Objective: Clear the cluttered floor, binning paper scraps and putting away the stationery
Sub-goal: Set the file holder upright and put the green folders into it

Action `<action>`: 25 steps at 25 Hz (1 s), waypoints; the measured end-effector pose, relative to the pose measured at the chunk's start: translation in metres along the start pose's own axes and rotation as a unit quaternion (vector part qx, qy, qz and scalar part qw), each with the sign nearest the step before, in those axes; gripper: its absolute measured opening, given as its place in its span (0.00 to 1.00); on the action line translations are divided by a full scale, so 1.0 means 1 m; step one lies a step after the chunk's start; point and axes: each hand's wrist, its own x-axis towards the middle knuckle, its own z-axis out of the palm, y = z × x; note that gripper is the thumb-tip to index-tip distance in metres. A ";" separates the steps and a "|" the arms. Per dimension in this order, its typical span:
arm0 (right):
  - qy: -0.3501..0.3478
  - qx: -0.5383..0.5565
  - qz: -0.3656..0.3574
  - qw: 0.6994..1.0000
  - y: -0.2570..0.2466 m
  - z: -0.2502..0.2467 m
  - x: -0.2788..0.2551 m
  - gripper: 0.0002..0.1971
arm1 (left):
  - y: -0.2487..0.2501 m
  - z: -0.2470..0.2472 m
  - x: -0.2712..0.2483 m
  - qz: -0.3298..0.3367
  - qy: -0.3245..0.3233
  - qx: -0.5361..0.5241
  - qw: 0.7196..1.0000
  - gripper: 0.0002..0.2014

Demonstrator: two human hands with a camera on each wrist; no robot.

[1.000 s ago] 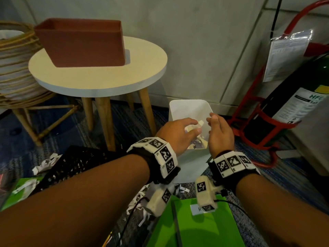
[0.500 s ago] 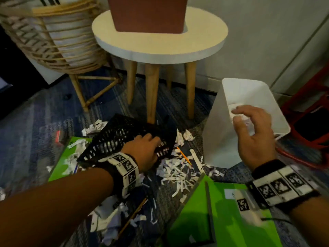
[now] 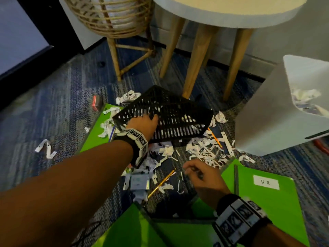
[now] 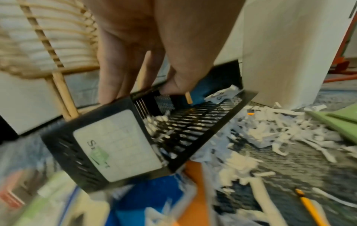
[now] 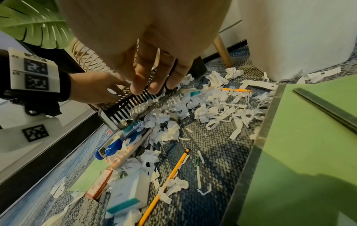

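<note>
My left hand [image 3: 144, 123] grips the near end of a black slotted tray [image 3: 170, 113] [image 4: 135, 137] and holds it tilted above the carpet; fingers curl over its rim. Shredded white paper scraps [image 3: 204, 150] [image 5: 218, 107] lie heaped under and beside it. My right hand [image 3: 197, 172] [image 5: 150, 79] hovers low over the scraps with loosely bent fingers, holding nothing. A white bin [image 3: 277, 113] with scraps inside stands at the right. Yellow pencils [image 3: 162, 182] [image 5: 168, 178], a small box [image 5: 129, 194] and a blue item [image 5: 110, 149] lie among the paper.
Green folders [image 3: 263, 198] [image 3: 96, 129] lie on the blue carpet at right, front and left. A round white table on wooden legs [image 3: 194, 63] stands behind the tray, a rattan stand [image 3: 114, 24] at the back left. A small red item [image 3: 96, 102] lies at left.
Both hands have left the bin. My left hand took hold of the black tray and raised its end; my right hand came down from the bin's rim to just above the scraps.
</note>
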 end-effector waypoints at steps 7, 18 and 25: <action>0.090 0.016 0.038 0.995 -0.012 -0.029 0.001 0.10 | -0.038 -0.043 -0.023 -0.012 0.042 -0.071 0.997 0.35; 0.309 0.131 0.001 0.942 -0.049 -0.069 0.014 0.22 | 0.031 -0.033 -0.066 0.074 0.006 -0.169 0.983 0.32; 0.362 0.167 -0.007 0.917 -0.059 -0.094 0.007 0.23 | 0.046 -0.058 -0.092 0.078 -0.020 -0.121 0.989 0.35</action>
